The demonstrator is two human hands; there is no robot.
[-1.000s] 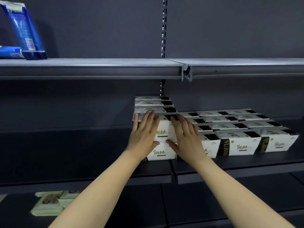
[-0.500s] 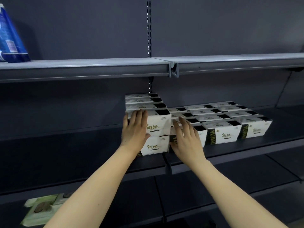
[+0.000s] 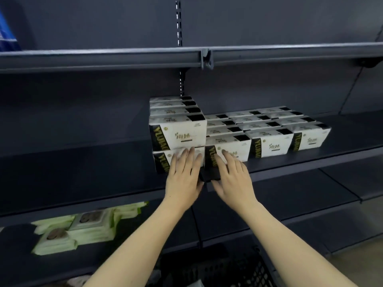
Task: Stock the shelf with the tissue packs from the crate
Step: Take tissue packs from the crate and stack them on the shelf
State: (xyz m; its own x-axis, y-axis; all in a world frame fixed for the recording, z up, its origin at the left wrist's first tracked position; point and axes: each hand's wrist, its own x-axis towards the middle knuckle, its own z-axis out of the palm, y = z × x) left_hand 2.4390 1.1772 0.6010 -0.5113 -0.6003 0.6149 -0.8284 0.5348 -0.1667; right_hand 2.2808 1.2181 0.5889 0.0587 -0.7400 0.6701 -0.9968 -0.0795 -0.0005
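Two wipe packs (image 3: 83, 226) lower shelf | blue bag (image 3: 7, 38) upper-left | crate (image 3: 217, 268) below

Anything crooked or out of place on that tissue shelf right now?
Mostly tidy. The white-and-black tissue packs sit in even rows on the dark metal shelf. Only the two-high left stack breaks the level, and its bottom pack sits slightly askew. Both hands, left and right, lie flat there.

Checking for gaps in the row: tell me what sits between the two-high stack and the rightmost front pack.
Two front packs fill the stretch between the stack and the rightmost pack, in the head view.
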